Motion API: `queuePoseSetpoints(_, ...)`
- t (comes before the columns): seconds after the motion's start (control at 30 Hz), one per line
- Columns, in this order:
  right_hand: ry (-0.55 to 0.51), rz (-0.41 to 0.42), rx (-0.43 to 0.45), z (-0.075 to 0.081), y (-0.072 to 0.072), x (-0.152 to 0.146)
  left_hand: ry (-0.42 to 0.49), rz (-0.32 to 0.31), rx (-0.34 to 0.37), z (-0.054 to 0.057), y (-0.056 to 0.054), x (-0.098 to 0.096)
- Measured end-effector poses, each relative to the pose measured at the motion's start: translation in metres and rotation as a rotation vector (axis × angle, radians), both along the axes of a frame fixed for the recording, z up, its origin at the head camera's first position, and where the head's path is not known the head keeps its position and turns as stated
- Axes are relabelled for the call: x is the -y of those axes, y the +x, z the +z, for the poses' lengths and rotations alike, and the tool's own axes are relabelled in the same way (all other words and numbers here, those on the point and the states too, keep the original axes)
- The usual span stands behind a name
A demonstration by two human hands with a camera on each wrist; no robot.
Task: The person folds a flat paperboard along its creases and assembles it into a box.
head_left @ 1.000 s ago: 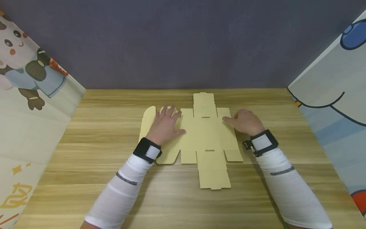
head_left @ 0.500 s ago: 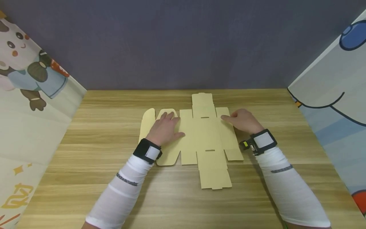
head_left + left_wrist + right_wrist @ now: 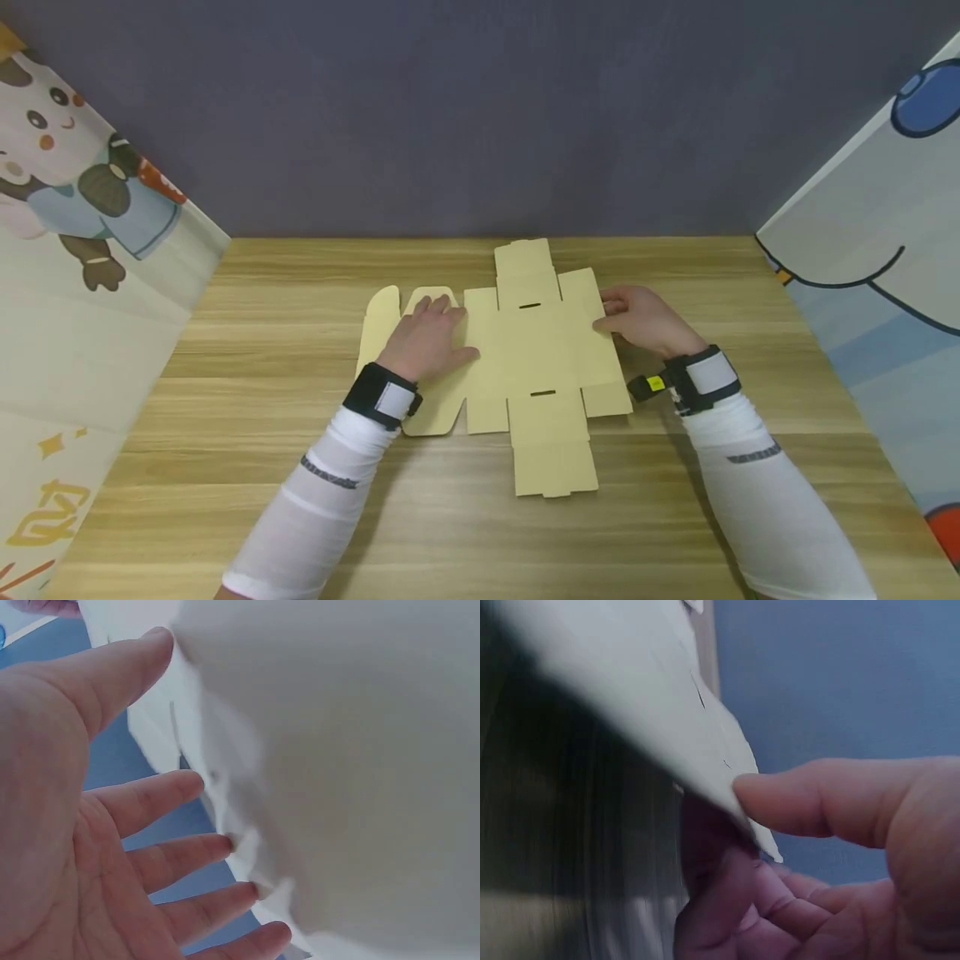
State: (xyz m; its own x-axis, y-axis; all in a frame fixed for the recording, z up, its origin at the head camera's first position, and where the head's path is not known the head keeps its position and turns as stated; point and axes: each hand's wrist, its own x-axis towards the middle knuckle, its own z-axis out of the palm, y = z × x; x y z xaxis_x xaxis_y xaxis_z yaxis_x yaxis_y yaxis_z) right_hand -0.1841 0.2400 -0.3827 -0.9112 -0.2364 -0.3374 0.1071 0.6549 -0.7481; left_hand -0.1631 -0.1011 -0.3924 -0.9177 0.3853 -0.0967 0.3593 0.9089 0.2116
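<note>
An unfolded cardboard box blank (image 3: 536,350), pale yellow with flaps and two slits, lies on the wooden table. My left hand (image 3: 427,337) rests on its left panels with the fingers spread; in the left wrist view the straight fingertips (image 3: 191,782) touch the card. My right hand (image 3: 645,318) pinches the blank's right edge, thumb on top and fingers curled underneath. From the right wrist view, that edge of the card (image 3: 667,742) is raised off the table, with the right thumb (image 3: 780,799) pressing its upper face. The left hand hides part of the left flaps.
The wooden table (image 3: 247,400) extends around the blank. A dark wall panel (image 3: 480,117) stands along its far edge. Printed cartoon panels rise at the left (image 3: 112,350) and right (image 3: 862,275).
The right hand's fingers have gone under the blank's right edge, and that side has lifted. The blank has shifted slightly left. The left hand stays spread on it, also slightly farther left.
</note>
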Motion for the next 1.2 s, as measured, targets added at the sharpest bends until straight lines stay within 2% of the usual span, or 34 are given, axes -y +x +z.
queuePoseSetpoints(0.1, -0.050, 0.004, -0.005, 0.000, 0.002, 0.001, 0.020, 0.006, -0.027, 0.012, -0.002, 0.004)
queuePoseSetpoints(0.27, -0.089, -0.012, -0.070, 0.004, 0.008, 0.010, 0.118, -0.021, -0.135, 0.045, -0.004, 0.001)
queuePoseSetpoints(0.43, -0.063, -0.018, -0.154, 0.015, 0.018, 0.022, 0.215, -0.090, -0.238, 0.074, -0.007, -0.019)
queuePoseSetpoints(0.53, -0.036, -0.016, -0.208, 0.020, 0.024, 0.030, 0.235, -0.132, -0.244, 0.083, -0.013, -0.036)
queuePoseSetpoints(0.7, -0.009, -0.007, -0.340, 0.026, 0.031, 0.043, 0.232, -0.164, -0.214, 0.087, -0.028, -0.064)
queuePoseSetpoints(0.9, 0.033, 0.013, -0.468, 0.027, 0.035, 0.049, 0.126, -0.212, -0.314, 0.088, -0.042, -0.090)
queuePoseSetpoints(1.03, 0.051, 0.013, -0.487, 0.027, 0.036, 0.050, 0.120, -0.223, -0.338, 0.087, -0.044, -0.097)
queuePoseSetpoints(1.2, 0.052, 0.001, -0.502, 0.027, 0.035, 0.048, 0.203, -0.212, -0.331, 0.088, -0.040, -0.096)
